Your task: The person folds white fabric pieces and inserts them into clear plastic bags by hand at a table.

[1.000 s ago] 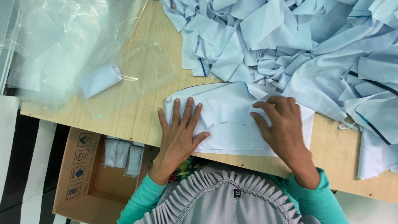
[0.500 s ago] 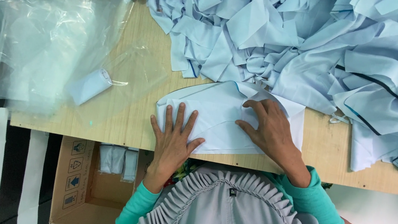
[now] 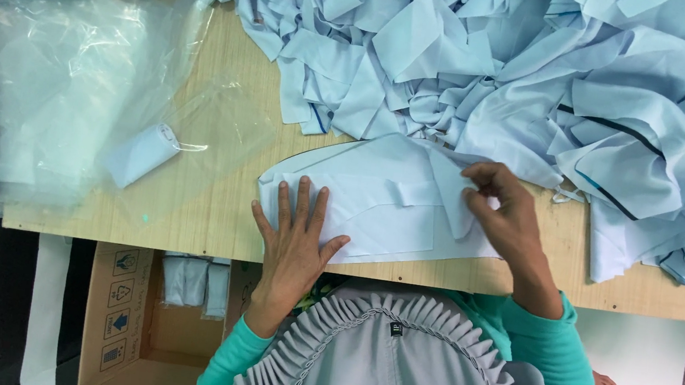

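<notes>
Head view: left hand (image 3: 295, 239) spread flat on light-blue fabric piece (image 3: 385, 202), right hand (image 3: 507, 217) pinching its folded flap; wooden table (image 3: 211, 202) underneath.

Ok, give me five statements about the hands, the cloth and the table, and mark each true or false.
1. The left hand lies flat on the folded cloth. True.
2. The right hand is lifted clear of the cloth. False: its fingers pinch a fold of the cloth.
3. A cloth pile covers the far side of the table. True.
4. The plastic bags lie by the right hand. False: they lie on the left part of the table, beyond the left hand.
5. The cardboard box stands on the table. False: it sits below the table edge, with small folded pieces inside.
</notes>
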